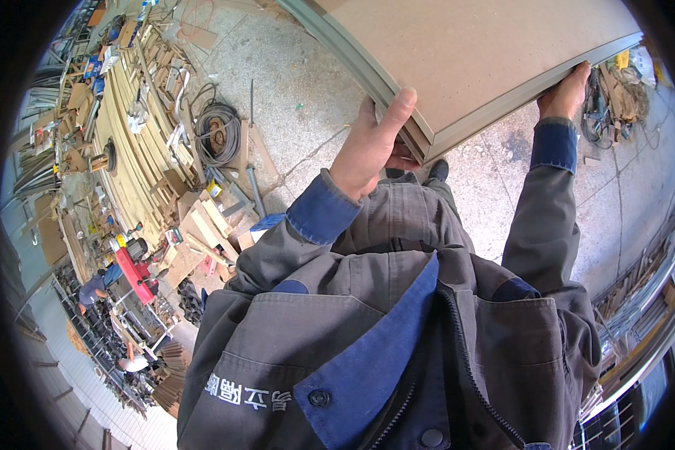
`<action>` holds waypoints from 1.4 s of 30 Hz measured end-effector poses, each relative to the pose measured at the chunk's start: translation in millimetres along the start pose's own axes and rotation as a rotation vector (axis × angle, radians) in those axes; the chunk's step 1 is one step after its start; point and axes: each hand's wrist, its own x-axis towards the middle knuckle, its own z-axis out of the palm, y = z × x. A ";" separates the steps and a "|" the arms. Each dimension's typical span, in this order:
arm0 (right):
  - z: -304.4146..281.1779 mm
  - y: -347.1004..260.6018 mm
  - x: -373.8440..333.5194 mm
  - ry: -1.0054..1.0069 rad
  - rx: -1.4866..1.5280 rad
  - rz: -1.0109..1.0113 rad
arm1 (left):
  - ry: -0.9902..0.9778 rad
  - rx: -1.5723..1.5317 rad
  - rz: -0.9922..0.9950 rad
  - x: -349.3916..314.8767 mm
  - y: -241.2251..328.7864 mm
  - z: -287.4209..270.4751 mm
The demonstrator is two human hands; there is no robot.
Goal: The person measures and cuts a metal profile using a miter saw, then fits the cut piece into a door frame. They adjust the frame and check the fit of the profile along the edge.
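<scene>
A large flat tan panel (472, 60) with a layered grey-green edge trim is held up in front of me, tilted, one corner toward my body. At that near corner my left hand (367, 150) grips it, thumb up along the trim and fingers partly hidden beneath. Farther out, my right hand (565, 96) is closed on the near right edge, its fingers mostly behind the panel. The panel runs past the top of the view, so its far side is not visible. Whether it is one board or several stacked, I cannot tell.
Left on the concrete floor (277, 90) lie a coiled black cable (219, 133) and a long pile of timber strips (124, 120). A red machine (133, 274) and two people (91, 291) are farther left. Metal profiles (645, 304) line the right; a tangled heap (624, 97) sits beyond my right hand.
</scene>
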 end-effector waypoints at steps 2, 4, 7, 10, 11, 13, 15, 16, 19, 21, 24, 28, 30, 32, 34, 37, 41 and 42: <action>-0.1 -0.1 1.0 0.005 -0.005 0.008 | -0.002 0.002 0.013 1.1 -0.6 -0.8; -1.6 -5.9 0.4 0.044 -0.018 0.025 | -0.001 0.003 0.023 2.7 0.4 2.5; 2.7 -9.9 -3.5 0.044 -0.052 -0.003 | 0.008 0.009 0.042 3.0 0.3 4.3; 7.6 -6.2 -6.4 0.056 -0.054 0.026 | 0.032 0.029 0.042 1.4 -0.5 2.4; 9.1 -2.9 -6.3 0.038 -0.044 0.022 | 0.042 0.038 0.039 0.7 -1.1 1.3; 6.7 -7.8 -4.3 0.019 -0.028 -0.012 | 0.046 0.043 0.089 5.7 -6.4 2.2; 4.7 -9.4 -5.4 0.023 -0.023 0.006 | 0.052 0.036 0.108 6.5 -8.1 3.7; 4.0 -8.4 -6.4 0.024 -0.021 0.019 | 0.056 0.026 0.101 5.0 -7.1 4.9; 2.4 -5.7 -5.7 -0.004 -0.037 -0.025 | 0.057 0.016 0.107 4.9 -9.3 4.0; 3.7 -5.8 -5.9 0.025 -0.040 -0.002 | 0.057 0.022 0.101 4.3 -9.3 3.4; 4.1 -7.8 -3.5 0.054 -0.077 0.038 | 0.062 0.035 0.095 3.5 -9.4 2.9; -2.0 -2.8 7.2 0.052 -0.074 0.051 | 0.040 0.029 0.134 5.6 -10.6 1.7; 0.7 -2.8 3.2 0.055 -0.060 -0.009 | 0.028 0.028 0.141 5.6 -10.4 0.4; 5.8 -3.5 -2.7 0.060 -0.054 -0.020 | 0.022 0.028 0.135 5.9 -13.3 -3.2; 4.7 -5.3 -3.8 0.082 -0.062 0.002 | -0.006 0.009 0.086 1.7 -8.2 -2.3; 7.7 -9.3 -8.4 0.029 -0.102 0.007 | -0.086 -0.104 0.021 -0.5 -11.3 -11.6; 10.3 -10.7 -13.9 0.015 -0.106 0.039 | -0.108 -0.271 0.074 -4.2 -30.1 -20.3; 9.2 -9.4 -11.8 0.011 -0.095 0.038 | -0.013 -0.164 0.125 -7.4 -35.9 -21.0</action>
